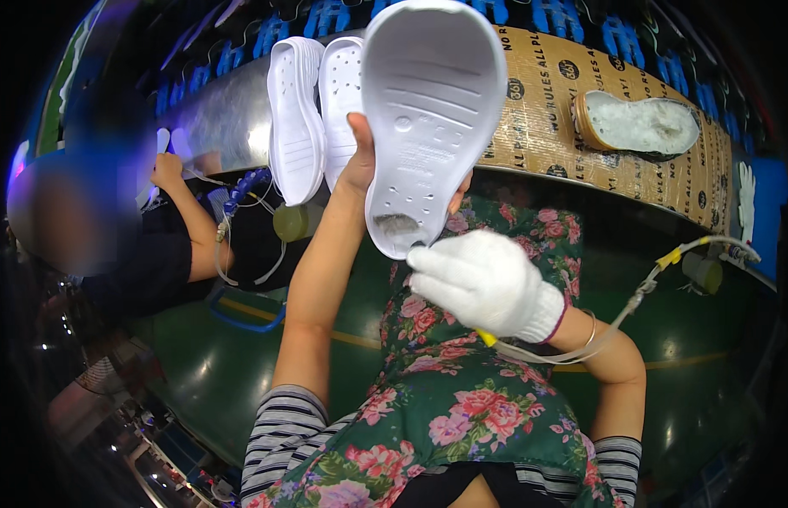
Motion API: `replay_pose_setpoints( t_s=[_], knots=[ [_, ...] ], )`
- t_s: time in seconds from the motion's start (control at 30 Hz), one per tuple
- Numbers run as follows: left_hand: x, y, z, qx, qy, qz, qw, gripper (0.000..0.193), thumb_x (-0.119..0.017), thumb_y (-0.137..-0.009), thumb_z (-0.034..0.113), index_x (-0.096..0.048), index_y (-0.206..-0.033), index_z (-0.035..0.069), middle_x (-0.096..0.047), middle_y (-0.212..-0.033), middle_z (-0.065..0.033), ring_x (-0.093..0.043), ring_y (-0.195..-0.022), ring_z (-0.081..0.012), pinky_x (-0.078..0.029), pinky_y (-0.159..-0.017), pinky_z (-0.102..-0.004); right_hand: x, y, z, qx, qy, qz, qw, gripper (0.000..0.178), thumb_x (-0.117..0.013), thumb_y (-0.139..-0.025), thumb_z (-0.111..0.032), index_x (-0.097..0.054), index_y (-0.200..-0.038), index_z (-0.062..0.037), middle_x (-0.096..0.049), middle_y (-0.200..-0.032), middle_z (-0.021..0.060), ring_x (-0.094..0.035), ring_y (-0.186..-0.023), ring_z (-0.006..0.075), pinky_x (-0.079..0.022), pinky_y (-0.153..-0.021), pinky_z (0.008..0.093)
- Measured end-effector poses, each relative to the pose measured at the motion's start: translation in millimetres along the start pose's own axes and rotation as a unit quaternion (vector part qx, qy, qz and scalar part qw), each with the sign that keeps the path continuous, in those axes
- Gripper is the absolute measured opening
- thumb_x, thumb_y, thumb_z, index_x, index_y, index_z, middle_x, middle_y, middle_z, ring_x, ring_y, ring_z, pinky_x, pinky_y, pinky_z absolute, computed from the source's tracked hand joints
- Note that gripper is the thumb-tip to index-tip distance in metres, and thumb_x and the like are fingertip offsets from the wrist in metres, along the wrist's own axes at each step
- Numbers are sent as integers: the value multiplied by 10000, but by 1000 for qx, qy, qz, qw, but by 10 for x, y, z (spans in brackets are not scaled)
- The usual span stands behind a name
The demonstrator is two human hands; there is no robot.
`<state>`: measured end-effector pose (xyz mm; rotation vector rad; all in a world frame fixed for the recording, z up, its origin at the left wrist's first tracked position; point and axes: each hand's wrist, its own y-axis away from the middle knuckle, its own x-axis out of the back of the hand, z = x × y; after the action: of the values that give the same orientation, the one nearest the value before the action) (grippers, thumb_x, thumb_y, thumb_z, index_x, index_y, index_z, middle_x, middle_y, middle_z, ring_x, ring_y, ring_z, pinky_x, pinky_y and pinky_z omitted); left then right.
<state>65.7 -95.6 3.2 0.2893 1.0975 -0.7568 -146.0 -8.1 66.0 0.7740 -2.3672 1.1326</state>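
Note:
My left hand (360,157), bare, grips a white shoe sole (432,110) by its side, its cupped inner face turned toward me. At the sole's narrow near end lies a greyish, wet-looking patch (396,224). In a white knit glove, my right hand (479,284) is closed beside that end, round a tube-fed tool with a dark tip (417,246); the glove hides most of it. From under the glove runs a clear tube (610,330) with yellow fittings. Behind the held sole, two more white soles (296,118) (341,102) lean side by side.
On printed brown cardboard (529,127) at right lies a sole with white, wet-looking foam inside (639,123). Blue clamps (555,17) line the back. A white glove (747,203) lies far right. At left, a co-worker's hand (165,172) holds a white piece. Tubes hang below the bench.

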Motion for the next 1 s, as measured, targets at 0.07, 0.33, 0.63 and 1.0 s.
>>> replay_pose_setpoints(
  t_s=[0.07,0.33,0.63,1.0],
  knots=[
    [23,-5,-1,10,-22,13,1000,1311,-556,-704,992,-409,-1574,22,-673,-1188,-320,-742,-890,-429,-642,-710,-552,-35,87,-63,-22,-23,-70,997,301,-824,-755,-92,-781,-1049,-136,-748,-1167,63,-737,-920,263,-594,-763,401],
    [59,-20,345,151,-318,68,934,987,-545,-912,824,-544,-1508,37,-669,-1338,-179,-677,-1164,-247,-575,-974,-367,129,-83,38,-7,-2,-18,1000,142,-718,-837,-165,-745,-968,-118,-731,-1023,60,-672,-789,256,-571,-703,411],
    [-12,-443,360,257,-520,90,810,974,-460,-977,827,-604,-1441,-17,-653,-1382,-171,-606,-1269,-230,-505,-1060,-355,58,-23,157,-42,-62,44,996,334,-829,-726,15,-780,-1039,-92,-783,-989,106,-737,-831,285,-588,-744,394],
    [-178,-330,51,-311,-58,293,902,434,-484,-1120,323,-544,-1466,68,-632,-1405,-167,-594,-1348,-304,-507,-1156,-475,236,141,308,-441,-471,345,681,226,-740,-853,73,-750,-1076,45,-768,-1161,184,-715,-935,186,-580,-825,292]
  ],
)
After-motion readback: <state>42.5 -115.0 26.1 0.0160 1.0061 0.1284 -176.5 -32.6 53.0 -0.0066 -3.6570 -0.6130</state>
